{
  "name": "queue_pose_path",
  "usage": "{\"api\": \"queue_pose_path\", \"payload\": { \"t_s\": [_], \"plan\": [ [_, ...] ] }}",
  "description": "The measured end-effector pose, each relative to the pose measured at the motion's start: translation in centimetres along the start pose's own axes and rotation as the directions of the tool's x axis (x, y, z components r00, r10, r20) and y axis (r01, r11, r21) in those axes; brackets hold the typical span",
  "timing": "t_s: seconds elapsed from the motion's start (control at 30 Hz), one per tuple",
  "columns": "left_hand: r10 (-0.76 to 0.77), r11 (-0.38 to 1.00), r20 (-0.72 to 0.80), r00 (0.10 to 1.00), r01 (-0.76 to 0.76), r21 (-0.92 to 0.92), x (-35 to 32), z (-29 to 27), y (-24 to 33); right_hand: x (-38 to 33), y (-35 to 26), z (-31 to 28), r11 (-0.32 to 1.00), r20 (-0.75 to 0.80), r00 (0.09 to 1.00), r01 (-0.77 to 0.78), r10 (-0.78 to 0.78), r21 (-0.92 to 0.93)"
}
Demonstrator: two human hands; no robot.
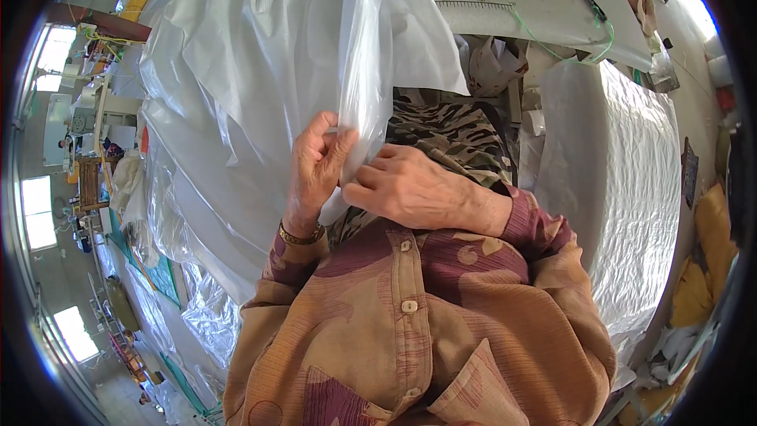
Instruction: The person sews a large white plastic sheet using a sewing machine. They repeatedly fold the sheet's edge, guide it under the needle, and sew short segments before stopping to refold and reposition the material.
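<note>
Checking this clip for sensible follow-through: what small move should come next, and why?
Probably the left hand should slide slightly up the gathered plastic strip to smooth it, with the right hand steadying its lower part. Both hands sit close together there, fingers curled, while the strip above looks creased. Their exact grip is partly hidden.

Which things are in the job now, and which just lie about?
In use:
- white plastic sheeting
- left hand and right hand, both on it

Apparently lying about:
- black tool
- green cord
- yellow bundle
</note>
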State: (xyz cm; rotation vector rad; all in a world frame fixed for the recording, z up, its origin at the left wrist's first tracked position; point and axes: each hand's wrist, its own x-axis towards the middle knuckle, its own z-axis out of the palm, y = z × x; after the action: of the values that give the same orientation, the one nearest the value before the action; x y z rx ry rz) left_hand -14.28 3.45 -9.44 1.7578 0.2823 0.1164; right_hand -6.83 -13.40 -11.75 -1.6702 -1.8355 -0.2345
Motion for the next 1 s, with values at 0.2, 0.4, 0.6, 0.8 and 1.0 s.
{"api": "queue_pose_path", "payload": {
  "t_s": [0.2,0.4,0.6,0.8,1.0],
  "plan": [
    [0.113,0.978,-0.099,0.989,-0.128,-0.163,0.3,-0.7,-2.6,-5.1,3.3,-1.5,0.895,-0.731,0.602,-0.446,0.323,0.028],
    [-0.014,0.897,-0.065,0.998,-0.016,-0.441,0.3,-0.2,-1.3,-5.8,6.4,1.6,0.759,-0.7,0.419,-0.591,0.578,0.273],
    [-0.001,0.892,-0.005,1.0,-0.002,-0.453,0.1,-0.3,-0.6,-1.6,4.2,-0.7,0.883,-0.594,0.654,-0.361,0.469,0.3],
    [0.102,0.938,-0.024,0.995,-0.104,-0.331,0.3,0.5,1.0,2.4,3.2,-2.4,0.876,-0.458,0.756,-0.326,0.468,0.356],
    [0.108,0.983,0.042,0.993,-0.1,-0.157,0.4,0.0,1.7,3.5,3.0,-1.8,0.899,-0.464,0.771,-0.347,0.435,0.266]
  ]
}}
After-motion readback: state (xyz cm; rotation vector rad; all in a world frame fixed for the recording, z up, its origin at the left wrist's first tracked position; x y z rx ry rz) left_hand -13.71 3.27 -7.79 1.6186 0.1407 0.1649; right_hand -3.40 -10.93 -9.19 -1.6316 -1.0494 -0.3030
